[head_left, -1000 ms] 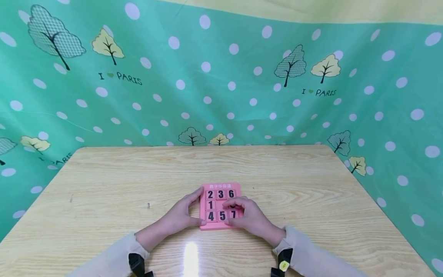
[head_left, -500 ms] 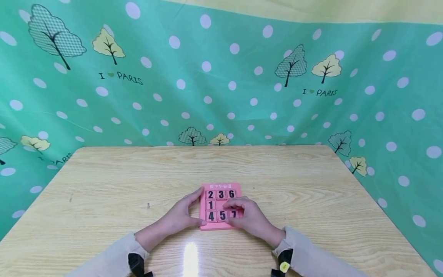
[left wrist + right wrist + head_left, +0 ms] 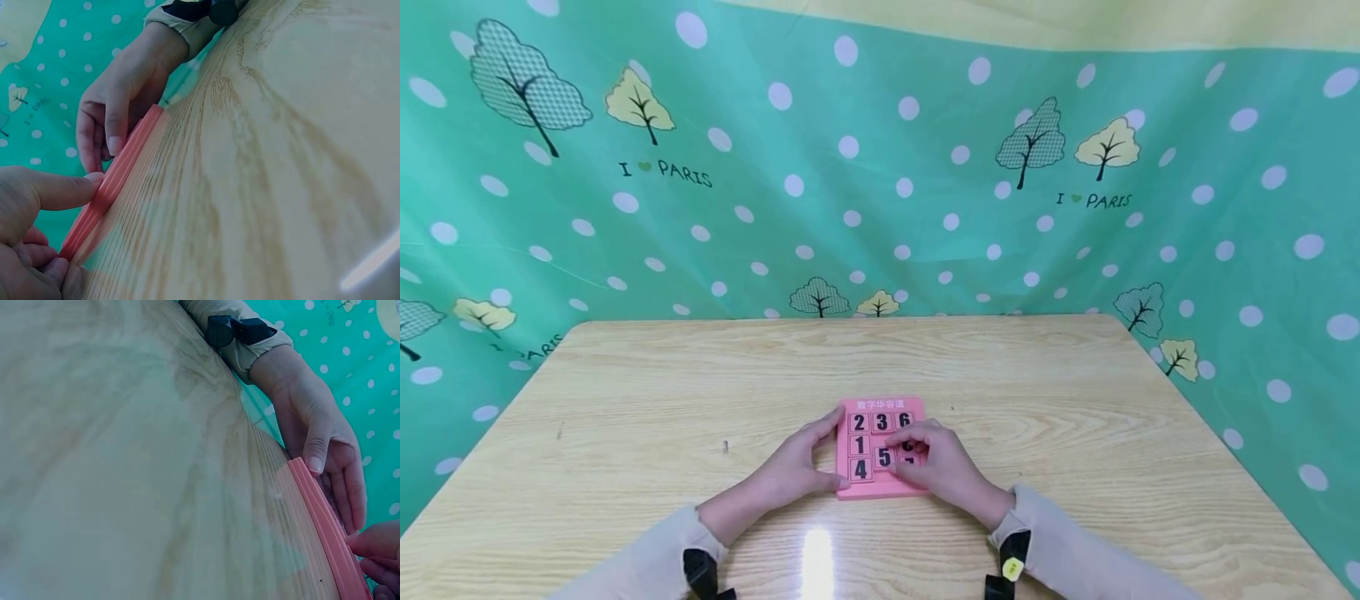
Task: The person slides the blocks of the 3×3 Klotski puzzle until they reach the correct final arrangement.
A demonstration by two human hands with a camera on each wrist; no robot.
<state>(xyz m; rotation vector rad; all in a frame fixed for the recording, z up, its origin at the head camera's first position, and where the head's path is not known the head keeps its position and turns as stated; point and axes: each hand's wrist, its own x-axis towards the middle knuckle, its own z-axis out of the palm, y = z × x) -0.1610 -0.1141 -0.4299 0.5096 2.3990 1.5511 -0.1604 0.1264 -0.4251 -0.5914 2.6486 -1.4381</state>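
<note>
A pink sliding number puzzle [image 3: 880, 492] with black-numbered square tiles lies on the table in the head view. My left hand [image 3: 801, 465] holds its left side, thumb at the near corner and index finger at the far one. My right hand [image 3: 946, 467] is over the right side with bent fingers, its thumb touching the 5 tile [image 3: 884, 457]. That tile sits in the middle column, with bare pink below it. The right fingers partly cover the right-column tiles. Both wrist views show the puzzle's near edge [image 3: 119, 175] [image 3: 328, 531] with a thumb at either end.
The wood-grain table [image 3: 662, 400] extends around the puzzle on every side. A green dotted cloth [image 3: 880, 167] with printed trees hangs behind and beside it. A bright light reflection [image 3: 817, 562] shows on the tabletop near the front.
The 5 tile has slid away from me, from the bottom row up toward the middle gap, with my right thumb at it. My left hand keeps its hold; the view has shifted slightly.
</note>
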